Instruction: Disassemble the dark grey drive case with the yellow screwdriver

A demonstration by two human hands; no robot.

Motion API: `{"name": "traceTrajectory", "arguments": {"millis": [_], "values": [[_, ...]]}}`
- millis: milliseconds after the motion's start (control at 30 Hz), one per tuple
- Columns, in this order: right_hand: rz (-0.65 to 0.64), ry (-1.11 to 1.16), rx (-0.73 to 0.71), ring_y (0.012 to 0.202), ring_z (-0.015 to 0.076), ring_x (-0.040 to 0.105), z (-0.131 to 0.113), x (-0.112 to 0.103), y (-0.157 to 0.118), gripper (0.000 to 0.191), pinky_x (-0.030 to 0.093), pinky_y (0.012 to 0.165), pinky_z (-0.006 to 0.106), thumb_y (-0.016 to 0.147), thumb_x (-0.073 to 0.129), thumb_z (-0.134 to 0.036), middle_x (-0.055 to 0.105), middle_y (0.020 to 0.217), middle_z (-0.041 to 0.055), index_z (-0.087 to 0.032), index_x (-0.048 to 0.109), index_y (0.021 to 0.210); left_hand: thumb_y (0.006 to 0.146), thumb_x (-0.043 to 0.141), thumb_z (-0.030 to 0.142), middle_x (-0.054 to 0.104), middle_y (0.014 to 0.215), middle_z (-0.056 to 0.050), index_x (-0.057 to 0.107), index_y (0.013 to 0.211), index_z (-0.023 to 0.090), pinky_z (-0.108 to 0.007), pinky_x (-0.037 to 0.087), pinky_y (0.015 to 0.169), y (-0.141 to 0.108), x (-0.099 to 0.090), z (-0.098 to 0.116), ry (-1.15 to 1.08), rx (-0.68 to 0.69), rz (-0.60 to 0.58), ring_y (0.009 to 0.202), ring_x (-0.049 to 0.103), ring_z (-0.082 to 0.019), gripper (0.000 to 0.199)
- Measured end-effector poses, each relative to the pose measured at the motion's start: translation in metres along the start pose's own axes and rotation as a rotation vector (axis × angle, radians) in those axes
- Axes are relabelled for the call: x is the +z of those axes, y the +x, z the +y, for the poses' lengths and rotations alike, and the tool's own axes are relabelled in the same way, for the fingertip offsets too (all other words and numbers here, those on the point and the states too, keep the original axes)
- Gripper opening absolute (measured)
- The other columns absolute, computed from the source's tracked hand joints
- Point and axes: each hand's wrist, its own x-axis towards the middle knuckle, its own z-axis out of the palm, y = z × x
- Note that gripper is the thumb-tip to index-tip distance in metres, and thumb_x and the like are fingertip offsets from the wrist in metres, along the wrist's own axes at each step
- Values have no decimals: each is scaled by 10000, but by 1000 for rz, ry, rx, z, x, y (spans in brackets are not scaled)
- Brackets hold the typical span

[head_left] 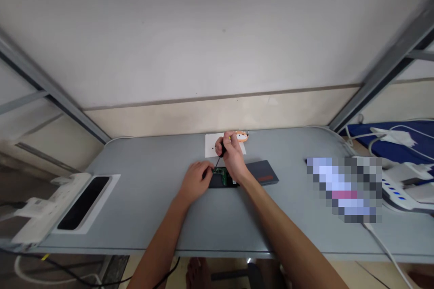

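- Grey surface [145, 216], running along the wall beneath a metal frame, carries the opened casing near its middle.
- Blue cloth [420, 128] lies off the far right end, with a crumpled white piece [396, 137] and pale cables on it.
- White power strip [44, 216] at the left edge, plugs seated in it; its print is too small to read.
- White charging unit [395, 192] at the right edge, a row of blue-coloured ports on its side.
- Pixelated patch [342, 192] beside that unit, its contents hidden; a white cable runs from its lower end.
- Black phone [84, 203], lying on a white sheet [105, 205] beside the power strip.
- Dark casing [216, 182], open, with a green circuit board [224, 175] inside. The left hand [196, 180] has its fingers at the casing's left end; whether they pinch it, I cannot tell. The right hand [232, 153] and wrist hide part of its right side.
- Dark grey flat piece [261, 170], right of the casing, bears a reddish marking [265, 178], unreadable.
- White paper [210, 144] behind the hands, partly covered, with an orange-and-white animal-face figure [241, 136] at its right.
- Thin-shafted screwdriver [222, 150], its dark handle gripped by the right hand's closed fingers, shaft slanting down to the board.
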Motion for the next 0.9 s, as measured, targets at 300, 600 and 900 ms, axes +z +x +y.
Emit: {"name": "traceTrajectory", "arguments": {"millis": [300, 600, 900], "values": [[-81, -67, 48, 698, 177, 520, -10, -10, 1, 510, 472, 651, 327, 878, 630, -777, 535, 797, 3, -274, 568, 935, 980, 506, 186, 754, 907, -38, 720, 974, 240, -382, 521, 886, 0, 2, -4, 7, -5, 8, 896, 674, -240, 221], [-11, 31, 38, 603, 160, 413, -5, -5, -3, 477, 404, 593, 309, 893, 630, -747, 439, 708, -35, -289, 499, 925, 982, 506, 153, 759, 938, -44, 714, 979, 241, -393, 516, 917, -2, 1, 3, -8, -12, -5, 937, 691, -246, 226], [-64, -60, 48, 718, 182, 534, -11, -12, -3, 479, 468, 657, 330, 889, 661, -741, 564, 801, 11, -273, 562, 899, 973, 508, 139, 761, 950, -43, 710, 981, 237, -401, 511, 915, -3, 4, 0, -6, -14, -11, 944, 691, -250, 225]]}}
